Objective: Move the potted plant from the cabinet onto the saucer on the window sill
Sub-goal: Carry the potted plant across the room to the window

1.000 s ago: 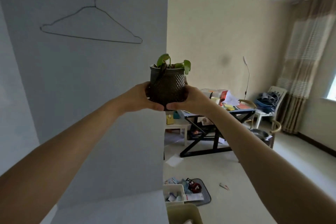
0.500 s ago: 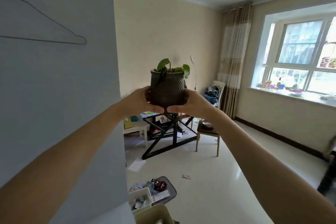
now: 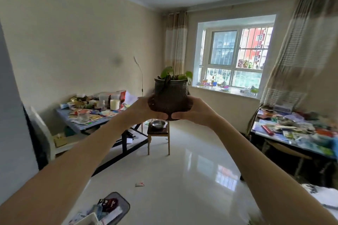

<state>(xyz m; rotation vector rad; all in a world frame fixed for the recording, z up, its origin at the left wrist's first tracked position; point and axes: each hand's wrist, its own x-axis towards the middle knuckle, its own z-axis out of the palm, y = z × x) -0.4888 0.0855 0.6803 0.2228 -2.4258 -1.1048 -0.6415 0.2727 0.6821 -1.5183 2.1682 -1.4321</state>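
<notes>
- Since a second ago the person has turned away from the cabinet: its white side with the wire hanger has gone from sight, and the window (image 3: pixel 236 56) now stands straight ahead across the room.
- Both arms stay stretched forward, and the pot (image 3: pixel 171 97) sits as it did, upright, with its few green leaves above the rim.
- Left hand (image 3: pixel 146 108) and right hand (image 3: pixel 193 111) are the grip: each is clenched on a lower side of the pot, and the thumbs nearly meet under its front.
- So the pot hangs in mid-air between the 2 hands, carried by nothing else.
- I judge the lift done and the carry in hand; the sill (image 3: pixel 226 91) is well apart from the pot, with open floor (image 3: pixel 182 179) between.
- Small items crowd the sill, and I cannot pick out the saucer among them from here.
- Next comes a walk between the chair (image 3: pixel 158 133) and the right tabletop (image 3: pixel 292 144), with the pot kept level.
</notes>
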